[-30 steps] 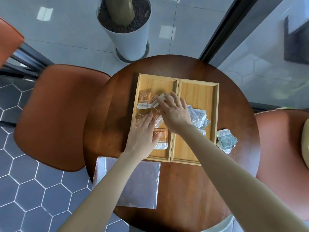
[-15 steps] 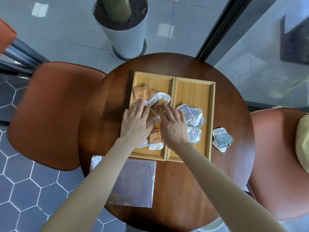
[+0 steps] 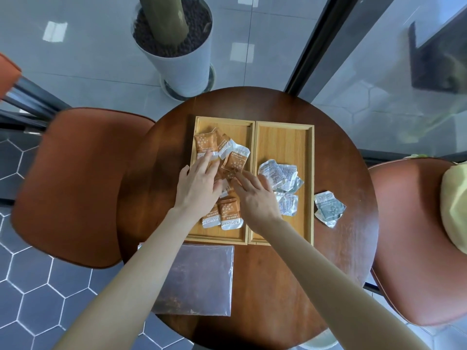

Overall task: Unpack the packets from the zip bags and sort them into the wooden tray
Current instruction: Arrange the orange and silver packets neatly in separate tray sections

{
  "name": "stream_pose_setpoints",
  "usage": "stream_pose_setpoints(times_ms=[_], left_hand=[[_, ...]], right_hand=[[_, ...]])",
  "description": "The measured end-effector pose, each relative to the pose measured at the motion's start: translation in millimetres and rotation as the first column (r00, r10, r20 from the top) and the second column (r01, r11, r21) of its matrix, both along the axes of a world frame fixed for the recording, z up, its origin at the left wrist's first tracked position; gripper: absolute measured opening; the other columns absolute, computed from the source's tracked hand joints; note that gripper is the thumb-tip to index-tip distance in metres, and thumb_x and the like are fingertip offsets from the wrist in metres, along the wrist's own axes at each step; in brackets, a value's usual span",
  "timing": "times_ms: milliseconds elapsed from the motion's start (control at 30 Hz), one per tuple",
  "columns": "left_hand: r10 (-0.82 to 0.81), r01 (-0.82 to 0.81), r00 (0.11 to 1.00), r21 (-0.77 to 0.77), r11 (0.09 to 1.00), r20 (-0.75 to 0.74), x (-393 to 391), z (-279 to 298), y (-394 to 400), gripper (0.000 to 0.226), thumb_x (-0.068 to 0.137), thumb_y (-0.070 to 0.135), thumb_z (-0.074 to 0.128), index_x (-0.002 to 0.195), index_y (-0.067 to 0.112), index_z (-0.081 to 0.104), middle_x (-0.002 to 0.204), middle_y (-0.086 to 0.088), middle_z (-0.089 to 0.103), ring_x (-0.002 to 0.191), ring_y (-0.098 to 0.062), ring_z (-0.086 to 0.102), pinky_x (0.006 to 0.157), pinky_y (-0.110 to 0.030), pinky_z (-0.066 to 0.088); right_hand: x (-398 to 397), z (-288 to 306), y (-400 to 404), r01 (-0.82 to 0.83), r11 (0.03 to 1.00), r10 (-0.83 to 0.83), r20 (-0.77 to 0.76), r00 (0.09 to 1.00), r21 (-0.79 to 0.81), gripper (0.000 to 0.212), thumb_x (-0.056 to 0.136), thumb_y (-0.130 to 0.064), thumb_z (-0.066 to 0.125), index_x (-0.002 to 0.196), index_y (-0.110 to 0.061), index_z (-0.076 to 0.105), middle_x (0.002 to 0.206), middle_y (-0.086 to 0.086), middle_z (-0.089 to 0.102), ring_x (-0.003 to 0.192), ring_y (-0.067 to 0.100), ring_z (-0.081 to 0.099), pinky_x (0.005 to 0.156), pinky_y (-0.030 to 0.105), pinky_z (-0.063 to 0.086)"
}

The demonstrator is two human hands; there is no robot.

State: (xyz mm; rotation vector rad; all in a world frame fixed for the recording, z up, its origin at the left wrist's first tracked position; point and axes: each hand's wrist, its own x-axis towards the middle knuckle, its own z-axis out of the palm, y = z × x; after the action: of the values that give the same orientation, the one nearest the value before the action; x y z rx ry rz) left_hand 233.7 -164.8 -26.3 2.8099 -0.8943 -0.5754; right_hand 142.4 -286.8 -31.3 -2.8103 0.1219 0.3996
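Note:
A two-compartment wooden tray (image 3: 285, 137) lies on a round dark table. Several orange packets (image 3: 205, 145) are spread in its left compartment. Several silver packets (image 3: 278, 173) lie in the right compartment. My left hand (image 3: 199, 185) rests flat, fingers spread, on the orange packets in the middle of the left compartment. My right hand (image 3: 255, 198) lies across the divider, its fingertips touching an orange packet (image 3: 230, 174). Neither hand grips anything that I can see. A flat, clear zip bag (image 3: 194, 279) lies on the table just in front of the tray.
Two silver packets (image 3: 328, 209) lie on the table right of the tray. Orange chairs stand on the left (image 3: 70, 188) and on the right (image 3: 414, 243). A white planter (image 3: 182, 61) stands on the floor beyond the table, beside a glass wall.
My right hand has drawn back from the far part of the left compartment toward the divider. My left hand slid forward over the orange packets, which are now more spread out.

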Motion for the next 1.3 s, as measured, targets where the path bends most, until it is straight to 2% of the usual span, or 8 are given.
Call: stream_pose_setpoints(times_ms=[167, 300, 433, 500, 700, 833, 1067, 1300], left_hand=[[-0.001, 0.002, 1.000, -0.042, 0.999, 0.028, -13, 3, 16, 0.045, 0.091, 0.030, 0.051, 0.132, 0.011, 0.048, 0.144, -0.010, 0.045, 0.134, -0.025, 0.041, 0.106, -0.043, 0.035], [-0.016, 0.017, 1.000, -0.088, 0.996, 0.010, -19, 11, 20, 0.040, 0.090, 0.027, 0.053, 0.126, 0.010, 0.054, 0.131, -0.010, 0.058, 0.118, -0.026, 0.057, 0.097, -0.039, 0.046], [-0.092, 0.094, 0.996, -0.158, 0.983, 0.018, -23, 28, 4, 0.024, 0.089, 0.021, 0.055, 0.108, 0.010, 0.065, 0.102, -0.008, 0.071, 0.091, -0.023, 0.066, 0.076, -0.031, 0.054], [-0.118, 0.119, 0.993, -0.162, 0.980, 0.013, -25, 36, -10, 0.023, 0.090, 0.020, 0.053, 0.105, 0.008, 0.066, 0.099, -0.008, 0.070, 0.090, -0.023, 0.064, 0.074, -0.032, 0.053], [-0.254, 0.252, 0.967, -0.140, 0.958, -0.001, -40, 45, -69, 0.026, 0.092, 0.023, 0.046, 0.097, 0.008, 0.068, 0.086, -0.005, 0.069, 0.066, -0.018, 0.059, 0.051, -0.024, 0.041], [-0.327, 0.322, 0.945, -0.141, 0.936, -0.020, -60, 43, -109, 0.026, 0.093, 0.020, 0.045, 0.095, 0.007, 0.067, 0.088, -0.006, 0.069, 0.077, -0.021, 0.063, 0.059, -0.028, 0.047], [-0.388, 0.377, 0.920, -0.148, 0.915, -0.057, -86, 17, -163, 0.024, 0.092, 0.018, 0.047, 0.107, 0.008, 0.064, 0.103, -0.009, 0.063, 0.102, -0.025, 0.057, 0.077, -0.037, 0.049], [-0.532, 0.533, 0.846, -0.047, 0.844, 0.033, -106, -5, -182, 0.050, 0.087, 0.029, 0.057, 0.131, 0.008, 0.046, 0.135, -0.009, 0.050, 0.127, -0.027, 0.043, 0.096, -0.042, 0.041]], right_hand=[[-9, 0, 5, 0.048, 0.998, -0.049, 0.018, 0.999, 0.030, 0.058, 0.075, 0.001, 0.060, 0.132, -0.008, 0.048, 0.135, 0.014, 0.054, 0.131, 0.030, 0.043, 0.108, 0.054, 0.030], [-11, 16, 0, 0.099, 0.984, -0.103, 0.018, 0.995, 0.150, 0.055, 0.088, -0.001, 0.042, 0.141, -0.011, 0.033, 0.145, 0.011, 0.043, 0.135, 0.028, 0.034, 0.112, 0.043, 0.025], [-13, 41, -18, 0.191, 0.959, -0.179, -0.076, 0.981, 0.209, 0.043, 0.095, -0.014, 0.037, 0.138, -0.015, 0.036, 0.124, 0.011, 0.059, 0.109, 0.030, 0.057, 0.081, 0.038, 0.047], [-17, 52, -32, 0.251, 0.941, -0.231, -0.111, 0.967, 0.228, 0.035, 0.097, -0.022, 0.037, 0.130, -0.014, 0.045, 0.113, 0.011, 0.065, 0.095, 0.032, 0.063, 0.064, 0.032, 0.044], [-59, 72, -78, 0.459, 0.869, -0.428, -0.187, 0.884, 0.184, 0.025, 0.094, -0.022, 0.038, 0.097, -0.008, 0.059, 0.088, 0.013, 0.067, 0.077, 0.033, 0.061, 0.061, 0.035, 0.046], [-98, 64, -101, 0.602, 0.793, -0.575, -0.211, 0.790, 0.096, 0.022, 0.092, -0.018, 0.038, 0.084, -0.008, 0.055, 0.080, 0.010, 0.058, 0.074, 0.032, 0.055, 0.060, 0.030, 0.037], [-142, 18, -118, 0.800, 0.598, -0.779, -0.193, 0.597, 0.060, 0.025, 0.091, -0.019, 0.043, 0.110, -0.008, 0.056, 0.113, 0.011, 0.060, 0.104, 0.029, 0.051, 0.075, 0.034, 0.040], [-147, -15, -118, 0.785, 0.614, -0.782, -0.072, 0.619, 0.080, 0.057, 0.085, -0.022, 0.058, 0.139, -0.017, 0.039, 0.148, 0.011, 0.037, 0.133, 0.034, 0.032, 0.106, 0.046, 0.031]])
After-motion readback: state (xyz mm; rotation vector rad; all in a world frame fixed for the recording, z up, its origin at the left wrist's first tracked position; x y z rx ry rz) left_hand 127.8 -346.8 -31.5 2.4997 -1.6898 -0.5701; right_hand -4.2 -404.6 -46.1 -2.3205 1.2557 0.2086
